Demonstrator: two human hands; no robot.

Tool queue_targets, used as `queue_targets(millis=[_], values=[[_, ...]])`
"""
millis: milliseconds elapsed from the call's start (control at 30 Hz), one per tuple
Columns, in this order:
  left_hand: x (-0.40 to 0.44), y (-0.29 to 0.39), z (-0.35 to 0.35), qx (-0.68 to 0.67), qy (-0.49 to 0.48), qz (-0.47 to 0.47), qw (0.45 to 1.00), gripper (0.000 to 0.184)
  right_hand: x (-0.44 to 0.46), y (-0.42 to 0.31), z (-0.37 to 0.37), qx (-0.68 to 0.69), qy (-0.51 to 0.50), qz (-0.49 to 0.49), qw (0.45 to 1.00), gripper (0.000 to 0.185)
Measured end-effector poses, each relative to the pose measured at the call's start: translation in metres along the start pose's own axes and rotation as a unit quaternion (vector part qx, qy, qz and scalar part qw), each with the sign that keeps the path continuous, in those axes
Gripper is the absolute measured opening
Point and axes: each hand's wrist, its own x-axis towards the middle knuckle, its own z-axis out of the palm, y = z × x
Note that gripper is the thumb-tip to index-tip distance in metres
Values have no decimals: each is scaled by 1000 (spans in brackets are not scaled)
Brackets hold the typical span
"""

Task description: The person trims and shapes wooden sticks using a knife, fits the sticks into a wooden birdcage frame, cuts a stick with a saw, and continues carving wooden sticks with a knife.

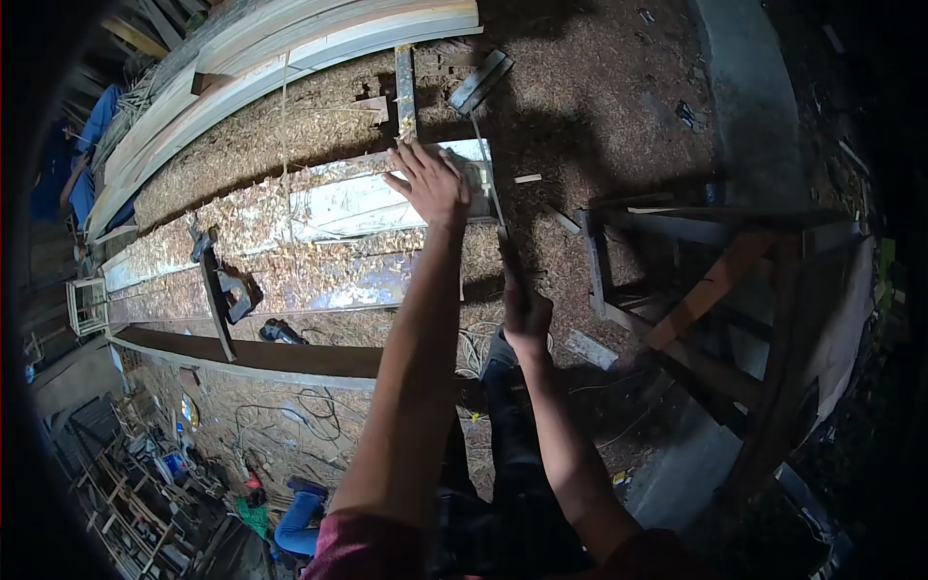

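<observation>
My left hand (432, 182) lies with its fingers spread on a pale board (358, 206) near the board's right end. My right hand (529, 317) is closed round the dark handle of a handsaw (490, 179). The saw's narrow blade runs upward along the board's right end, just right of my left hand. Wood shavings (242, 227) cover much of the bench around the board. Shadow hides part of the saw handle.
Long planks (290, 43) lie at the upper left. A clamp-like tool (217, 290) rests across the bench's left part. At the right stands a wooden frame (710, 290). Cables lie on the ground. A person in blue (92, 145) is at the far left; another's blue-clad leg (298, 524) shows below.
</observation>
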Motion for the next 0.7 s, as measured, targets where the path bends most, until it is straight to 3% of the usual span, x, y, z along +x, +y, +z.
queue_targets(millis=[133,233,367,500,533,700], values=[[13,-3,-11,-178,7,-100,979,59,5,2,0,36,-10,-42,998,43],[13,-17,-18,-110,-11,-88,990,59,-2,8,4,13,-17,-28,999,34],[20,-20,-16,-66,37,11,997,55,-3,6,14,27,6,-29,999,39],[22,-19,-2,-54,44,-53,996,55,-6,-1,16,54,3,0,999,42],[23,-16,-1,5,49,-45,998,54,-9,-4,16,48,-1,23,999,44],[23,-8,-13,24,-8,-45,999,52,-19,-6,21,-3,11,86,996,39]])
